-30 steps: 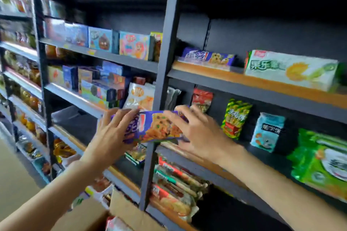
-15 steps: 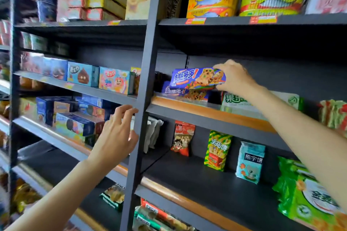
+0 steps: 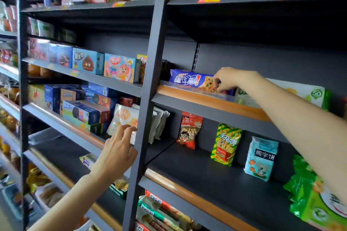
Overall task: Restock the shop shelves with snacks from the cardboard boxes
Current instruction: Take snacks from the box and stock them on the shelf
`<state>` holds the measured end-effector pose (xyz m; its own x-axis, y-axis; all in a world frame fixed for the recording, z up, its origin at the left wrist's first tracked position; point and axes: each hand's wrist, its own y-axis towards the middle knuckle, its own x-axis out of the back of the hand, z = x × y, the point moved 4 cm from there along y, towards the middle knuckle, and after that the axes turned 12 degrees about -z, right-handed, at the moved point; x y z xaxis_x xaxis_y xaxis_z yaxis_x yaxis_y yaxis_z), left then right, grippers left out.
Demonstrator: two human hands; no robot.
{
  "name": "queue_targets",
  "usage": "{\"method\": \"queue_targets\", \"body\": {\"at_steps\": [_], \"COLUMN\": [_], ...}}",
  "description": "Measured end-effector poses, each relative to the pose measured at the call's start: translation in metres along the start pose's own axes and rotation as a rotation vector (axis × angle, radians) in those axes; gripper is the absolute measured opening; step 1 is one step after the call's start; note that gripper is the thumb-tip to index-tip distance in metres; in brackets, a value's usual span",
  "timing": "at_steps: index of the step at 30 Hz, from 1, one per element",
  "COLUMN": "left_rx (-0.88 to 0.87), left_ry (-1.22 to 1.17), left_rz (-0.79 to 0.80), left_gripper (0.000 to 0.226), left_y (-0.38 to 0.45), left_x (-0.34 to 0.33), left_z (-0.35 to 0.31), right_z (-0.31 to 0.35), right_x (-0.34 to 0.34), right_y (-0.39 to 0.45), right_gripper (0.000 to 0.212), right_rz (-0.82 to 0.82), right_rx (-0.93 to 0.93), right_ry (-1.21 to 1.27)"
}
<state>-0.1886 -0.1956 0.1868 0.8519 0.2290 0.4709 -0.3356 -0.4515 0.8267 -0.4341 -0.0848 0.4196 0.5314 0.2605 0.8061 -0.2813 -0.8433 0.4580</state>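
The right hand [image 3: 230, 79] pinches the right end of a blue cookie pack [image 3: 194, 80], setting it on the wood-edged shelf [image 3: 206, 100], right of the upright post [image 3: 148, 99]. The left hand [image 3: 117, 153] hovers near the post, its grip loosely spread, holding nothing. Placing looks nearly finished; next likely calls for letting go and fetching more stock. Readable: "50" on the white-green box [image 3: 308, 94], "熊字饼" on the pale blue bag [image 3: 262, 157].

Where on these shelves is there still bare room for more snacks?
Bare dark shelf lies in front of the red bag, yellow bag and pale blue bag. The cookie boxes are packed tight beside the upright.
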Motion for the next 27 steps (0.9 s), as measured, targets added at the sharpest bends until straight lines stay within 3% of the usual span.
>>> {"method": "queue_targets", "body": {"at_steps": [3, 6, 9, 11, 13, 15, 17, 19, 23, 27], "left_rx": [0.057, 0.142, 0.211, 0.247, 0.284, 0.324, 0.331, 0.297, -0.015, -0.262], "left_ry": [0.018, 0.034, 0.068, 0.145, 0.198, 0.239, 0.265, 0.232, 0.135, 0.015], "left_rz": [0.039, 0.059, 0.097, 0.188, 0.215, 0.209, 0.213, 0.199, 0.025, -0.187], "left_gripper": [0.046, 0.048, 0.046, 0.05, 0.05, 0.048, 0.048, 0.05, 0.04, 0.04], "left_y": [-0.012, -0.026, -0.045, -0.067, -0.083, -0.093, -0.091, -0.074, -0.004, 0.081], "left_x": [-0.011, -0.01, -0.006, -0.006, -0.003, 0.003, 0.003, 0.0, 0.003, 0.017], "left_z": [0.01, 0.017, 0.027, 0.043, 0.066, 0.082, 0.088, 0.078, 0.026, -0.048], "right_z": [0.017, 0.059, 0.124, 0.157, 0.151, 0.123, 0.094, 0.076, 0.041, 0.0], "right_x": [0.015, 0.033, 0.033, 0.027, 0.031, 0.039, 0.037, 0.022, 0.013, 0.017], "right_y": [0.002, -0.012, -0.047, -0.064, -0.051, -0.024, 0.0, 0.01, 0.014, 0.014], "right_gripper": [0.029, 0.029, 0.021, 0.018, 0.021, 0.024, 0.027, 0.028, 0.039, 0.071], "right_rz": [-0.219, -0.522, -0.746, -0.78, -0.78, -0.752, -0.637, -0.505, -0.336, -0.117], "right_rx": [0.025, 0.086, 0.303, 0.451, 0.414, 0.25, 0.092, 0.046, 0.037, -0.058], "right_ry": [0.04, 0.312, 0.508, 0.442, 0.333, 0.32, 0.273, 0.226, 0.196, 0.054]}}
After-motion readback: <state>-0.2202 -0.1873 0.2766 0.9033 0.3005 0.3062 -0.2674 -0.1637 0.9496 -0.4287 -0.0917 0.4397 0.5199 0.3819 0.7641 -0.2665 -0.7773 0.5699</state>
